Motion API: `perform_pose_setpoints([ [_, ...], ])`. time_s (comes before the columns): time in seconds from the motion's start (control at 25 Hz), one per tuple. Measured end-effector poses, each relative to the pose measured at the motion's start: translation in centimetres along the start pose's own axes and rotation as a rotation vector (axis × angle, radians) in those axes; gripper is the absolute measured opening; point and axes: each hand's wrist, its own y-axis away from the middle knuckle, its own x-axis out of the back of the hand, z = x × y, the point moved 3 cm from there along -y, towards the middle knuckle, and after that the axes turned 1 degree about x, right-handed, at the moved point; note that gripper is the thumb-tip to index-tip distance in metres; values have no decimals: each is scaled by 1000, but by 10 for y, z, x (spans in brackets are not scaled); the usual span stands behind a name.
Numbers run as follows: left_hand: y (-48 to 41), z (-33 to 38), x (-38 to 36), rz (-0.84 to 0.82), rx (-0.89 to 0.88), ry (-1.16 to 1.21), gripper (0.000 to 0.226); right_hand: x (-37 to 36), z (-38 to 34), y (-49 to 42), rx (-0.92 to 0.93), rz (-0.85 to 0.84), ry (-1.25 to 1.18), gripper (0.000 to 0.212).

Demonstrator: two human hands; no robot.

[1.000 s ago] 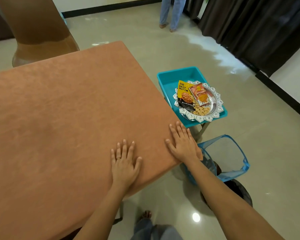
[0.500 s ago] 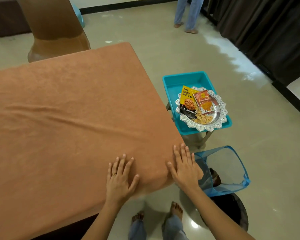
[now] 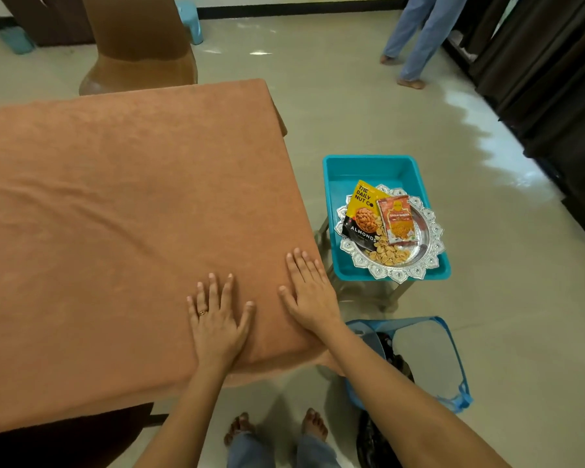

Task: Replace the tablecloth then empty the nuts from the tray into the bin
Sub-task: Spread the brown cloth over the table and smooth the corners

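Hands, L (image 3: 217, 327) & R (image 3: 309, 295), flat on tablecloth (image 3: 122, 211), fingers spread.

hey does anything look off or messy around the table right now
Mostly tidy. The brown tablecloth shows shallow creases running across it, near where the left hand and right hand press flat. Loose nuts lie scattered on the silver tray beside two snack packets, not spilled beyond it.

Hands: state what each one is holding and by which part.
Nothing is held. The left hand and right hand lie flat, fingers spread, on the tablecloth near its corner.
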Motion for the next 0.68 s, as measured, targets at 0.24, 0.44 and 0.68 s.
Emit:
perform_pose_setpoints([
  [0.24,16,11,7,39,35,58,70,2,1,17,-20,19,-35,67],
  [0.44,-44,42,16,121,14,198,56,22,-22,-69,99,1,-99,59],
  [0.68,-82,54,-17,52,-1,43,61,-2,-15,-145,179,-77,45,64],
])
